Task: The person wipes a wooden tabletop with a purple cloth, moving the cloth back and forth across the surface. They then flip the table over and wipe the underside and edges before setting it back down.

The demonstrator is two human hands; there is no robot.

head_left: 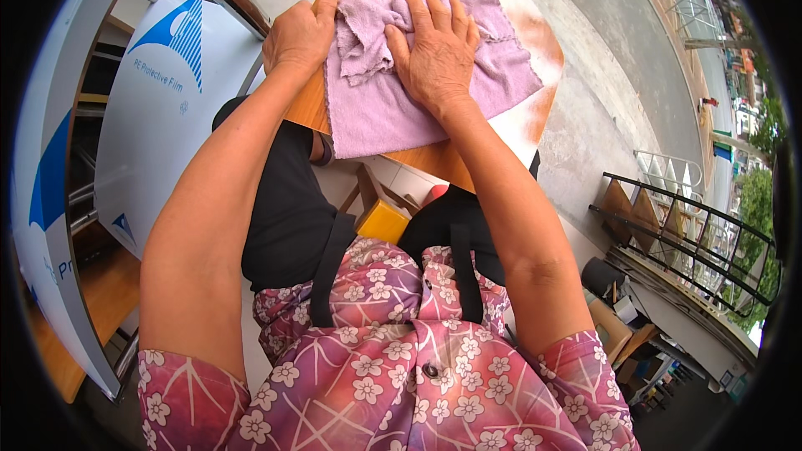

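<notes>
A glossy orange-brown wooden panel (543, 29) with rounded corners lies in front of me, tilted above my knees. Across it is spread a frayed pale purple cloth (376, 121), bunched up at its upper left. My right hand (439, 63) presses flat on this cloth, its fingers spread. At the panel's left edge, my left hand (299, 38) grips the wood with the thumb on top beside the cloth; its other fingers are mostly hidden. Bright light reflects off the panel's right side.
Film-wrapped white boards (167, 117) with blue print stand close at my left. Below the panel, a yellow block (383, 221) shows between my legs. A black metal rack (689, 238) and stacked items are at the right, beside a concrete floor (614, 108).
</notes>
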